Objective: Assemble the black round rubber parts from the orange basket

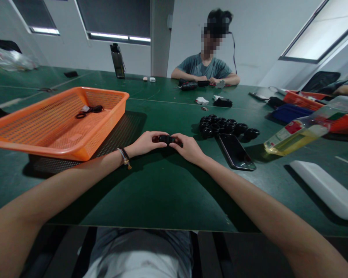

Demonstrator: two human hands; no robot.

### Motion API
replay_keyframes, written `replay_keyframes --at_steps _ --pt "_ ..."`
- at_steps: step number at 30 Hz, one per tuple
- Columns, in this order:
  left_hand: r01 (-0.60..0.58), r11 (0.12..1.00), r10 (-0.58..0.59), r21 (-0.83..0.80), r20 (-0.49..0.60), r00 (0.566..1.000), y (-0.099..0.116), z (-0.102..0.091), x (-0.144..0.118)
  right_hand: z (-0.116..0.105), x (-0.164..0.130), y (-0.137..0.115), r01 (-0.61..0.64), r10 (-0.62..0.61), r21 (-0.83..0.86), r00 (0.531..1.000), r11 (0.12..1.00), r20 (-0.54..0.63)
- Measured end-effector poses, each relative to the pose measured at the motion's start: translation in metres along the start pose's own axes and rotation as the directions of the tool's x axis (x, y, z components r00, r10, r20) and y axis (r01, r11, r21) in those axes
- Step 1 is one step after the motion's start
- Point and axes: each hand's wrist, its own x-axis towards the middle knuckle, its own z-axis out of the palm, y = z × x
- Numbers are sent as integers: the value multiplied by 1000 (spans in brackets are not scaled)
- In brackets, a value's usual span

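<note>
On the green matte surface [162,193], the left hand [146,143] and right hand [188,148] meet, each grip pinching one end of a small black plastic part [166,139], with the black ring pile [224,126] at two o'clock.

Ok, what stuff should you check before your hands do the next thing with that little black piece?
1. Both hands on the black part: ok, left hand and right hand pinch it.
2. More black parts close by: ok, heaped beside the right hand.
3. Orange basket near: ok, by the left hand.
4. Phone out of the way: not ok, beside the right hand.
5. Part fitted properly: cannot tell, fingers hide it.
</note>
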Motion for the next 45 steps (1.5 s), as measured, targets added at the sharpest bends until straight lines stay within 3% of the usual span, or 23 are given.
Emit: replay_keyframes --at_steps 23,38,45 --pt "25 999 -24 -40 21 999 2 0 0 0 1 -2 -24 26 -44 999 999 40" --pt "4 1000 -4 17 10 1000 1 0 0 2 -2 1 81 -82 -33 996 996 -40" --pt "7 1000 -7 18 8 1000 1 -1 0 3 -2 2 59 -59 3 998 998 -28"
